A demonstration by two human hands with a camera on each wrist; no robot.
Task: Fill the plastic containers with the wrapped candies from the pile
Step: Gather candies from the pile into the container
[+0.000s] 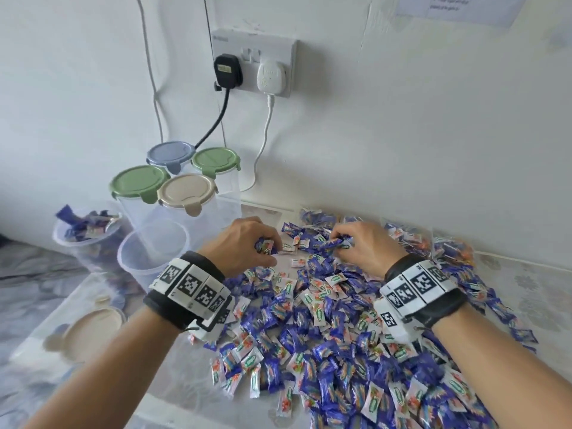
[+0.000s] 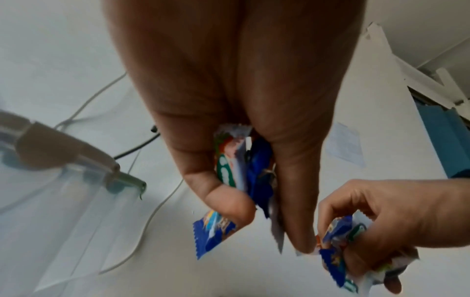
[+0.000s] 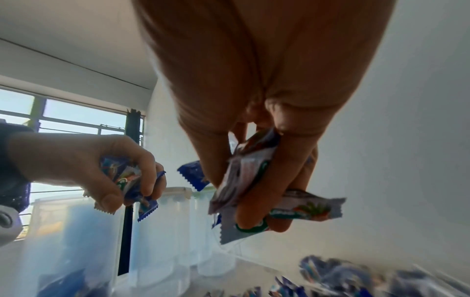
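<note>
Clutching candies (image 2: pixel 244 170), left hand (image 1: pixel 244 246)

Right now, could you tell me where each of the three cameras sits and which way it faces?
Head: worn on the head, looking forward and down at the candy pile, containers and wall socket; both forearms, wristbands and hands show.
Left wrist: under the wrist, looking along the left hand gripping candies; the right hand shows too.
Right wrist: likewise, along the right hand gripping candies, towards the containers and a window.
Shared: both wrist views show both hands holding candies.
</note>
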